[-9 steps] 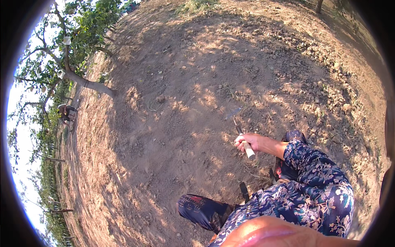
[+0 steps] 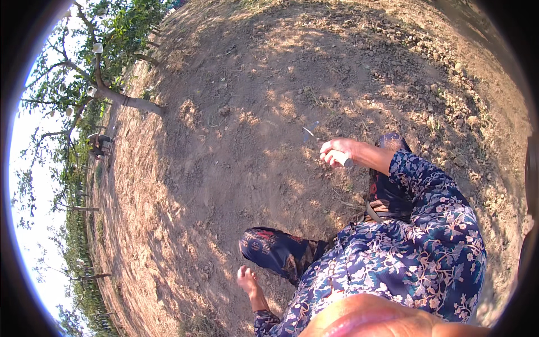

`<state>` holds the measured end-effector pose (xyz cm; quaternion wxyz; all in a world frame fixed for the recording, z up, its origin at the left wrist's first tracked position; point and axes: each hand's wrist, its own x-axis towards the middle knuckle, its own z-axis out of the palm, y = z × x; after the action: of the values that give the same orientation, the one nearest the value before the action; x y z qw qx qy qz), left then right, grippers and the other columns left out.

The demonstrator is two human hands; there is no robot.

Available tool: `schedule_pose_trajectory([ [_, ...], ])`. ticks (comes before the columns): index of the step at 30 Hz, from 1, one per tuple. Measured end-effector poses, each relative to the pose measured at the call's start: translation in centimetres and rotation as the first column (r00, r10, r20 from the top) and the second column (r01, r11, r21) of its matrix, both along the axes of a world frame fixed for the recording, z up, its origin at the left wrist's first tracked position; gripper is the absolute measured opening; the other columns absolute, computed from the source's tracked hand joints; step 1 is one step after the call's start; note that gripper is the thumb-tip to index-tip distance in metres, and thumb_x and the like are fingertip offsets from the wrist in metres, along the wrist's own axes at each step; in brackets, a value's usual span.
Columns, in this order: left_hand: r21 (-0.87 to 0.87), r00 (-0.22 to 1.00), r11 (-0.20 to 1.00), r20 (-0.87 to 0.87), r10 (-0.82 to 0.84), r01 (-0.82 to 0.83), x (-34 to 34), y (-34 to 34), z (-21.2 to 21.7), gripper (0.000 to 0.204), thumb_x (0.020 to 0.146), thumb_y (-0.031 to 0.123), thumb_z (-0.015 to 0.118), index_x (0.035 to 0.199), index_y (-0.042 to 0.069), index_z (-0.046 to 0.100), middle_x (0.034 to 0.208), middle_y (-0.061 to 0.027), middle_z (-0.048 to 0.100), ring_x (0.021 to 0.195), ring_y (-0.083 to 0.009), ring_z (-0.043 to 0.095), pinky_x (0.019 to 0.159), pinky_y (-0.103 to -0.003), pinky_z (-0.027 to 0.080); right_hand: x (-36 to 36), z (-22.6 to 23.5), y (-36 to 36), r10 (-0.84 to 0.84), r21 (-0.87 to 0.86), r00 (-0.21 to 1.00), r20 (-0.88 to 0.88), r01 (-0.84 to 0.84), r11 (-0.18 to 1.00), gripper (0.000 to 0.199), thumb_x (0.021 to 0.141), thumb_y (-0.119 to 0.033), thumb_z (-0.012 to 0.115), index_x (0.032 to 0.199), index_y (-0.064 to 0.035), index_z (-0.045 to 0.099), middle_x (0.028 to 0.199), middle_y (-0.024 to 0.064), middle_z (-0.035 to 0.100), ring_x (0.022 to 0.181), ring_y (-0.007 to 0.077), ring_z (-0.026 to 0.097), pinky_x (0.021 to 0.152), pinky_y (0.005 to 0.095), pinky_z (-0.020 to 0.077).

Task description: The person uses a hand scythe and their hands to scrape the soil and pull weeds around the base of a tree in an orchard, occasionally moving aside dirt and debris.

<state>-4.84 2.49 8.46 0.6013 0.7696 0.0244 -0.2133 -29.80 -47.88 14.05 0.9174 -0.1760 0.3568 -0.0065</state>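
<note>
Dry bare dirt ground (image 2: 236, 140) all around, and the right hand (image 2: 337, 151) is fisted tight on a pale-handled tool (image 2: 342, 159) whose thin blade end angles up-left over the soil, while the left hand (image 2: 247, 279) hangs loosely open, empty, well behind.

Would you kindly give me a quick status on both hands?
Right hand shut on a pale-handled tool, blade blurred. Left hand open, low over bare soil. Nothing in the way.
</note>
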Motion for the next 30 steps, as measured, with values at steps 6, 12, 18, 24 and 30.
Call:
schedule_pose_trajectory([
  [6, -0.155, 0.866, 0.982, 0.499, -0.016, 0.107, 1.6, -6.5, 16.2, 0.039, 0.082, -0.01, 0.045, 0.117, 0.003, 0.057, 0.083, -0.0002, 0.057, 0.06, -0.0055, 0.047, 0.05, -0.019, 0.04, 0.5, 11.0, -0.3, 0.062, -0.114, 0.961, 0.27, -0.031, 0.993, 0.009, 0.092, -0.014, 0.047, 0.09, -0.0062, 0.045, 0.073, 0.0012, 0.048, 0.053, 0.0037, 0.044, 0.042, 0.0208, 0.043],
  [12, 0.164, 0.633, 0.8, 0.529, -0.565, 0.577, -3.5, -21.8, 20.9, 0.031, 0.086, -0.006, 0.048, 0.114, 0.001, 0.059, 0.097, -0.004, 0.061, 0.069, -0.0099, 0.055, 0.059, -0.022, 0.046, 0.3, 9.3, -5.3, 0.006, -0.353, 0.993, 0.115, 0.035, 0.935, 0.02, 0.093, -0.015, 0.052, 0.11, -0.0056, 0.048, 0.077, 0.0075, 0.053, 0.056, 0.0115, 0.049, 0.042, 0.025, 0.0443],
  [18, 0.739, -0.388, 0.337, 0.618, -0.684, 0.583, -7.7, -33.9, 20.9, 0.04, 0.072, 0.004, 0.058, 0.112, 0.004, 0.055, 0.078, -0.0075, 0.05, 0.074, -0.0237, 0.055, 0.063, -0.034, 0.047, 2.0, -0.7, -9.3, -0.036, -0.063, 0.988, 0.151, 0.046, 0.997, 0.013, 0.091, -0.011, 0.051, 0.084, -0.0015, 0.045, 0.071, 0.0045, 0.051, 0.055, 0.0083, 0.049, 0.045, 0.0224, 0.0457],
  [24, 0.701, -0.47, 0.057, 0.535, -0.702, 0.711, -6.9, -36.3, 17.3, 0.032, 0.075, 0.009, 0.06, 0.107, 0.007, 0.056, 0.073, -0.0063, 0.053, 0.071, -0.0244, 0.059, 0.059, -0.035, 0.049, 0.7, -1.9, -7.6, -0.002, -0.401, 0.993, 0.121, 0.051, 0.915, 0.015, 0.091, -0.013, 0.054, 0.087, 0.0019, 0.054, 0.076, 0.0043, 0.056, 0.062, 0.0086, 0.054, 0.057, 0.0204, 0.0468],
  [30, 0.693, -0.5, -0.051, 0.465, -0.731, 0.719, -7.0, -36.7, 15.8, 0.021, 0.077, 0.008, 0.058, 0.098, 0.006, 0.055, 0.072, -0.0069, 0.054, 0.068, -0.0261, 0.06, 0.055, -0.037, 0.049, -0.8, -2.2, -6.7, 0.203, -0.813, 0.975, -0.086, -0.187, 0.552, 0.025, 0.092, -0.023, 0.054, 0.093, 0.0015, 0.06, 0.083, 0.0034, 0.062, 0.07, 0.0077, 0.057, 0.065, 0.0194, 0.0471],
])
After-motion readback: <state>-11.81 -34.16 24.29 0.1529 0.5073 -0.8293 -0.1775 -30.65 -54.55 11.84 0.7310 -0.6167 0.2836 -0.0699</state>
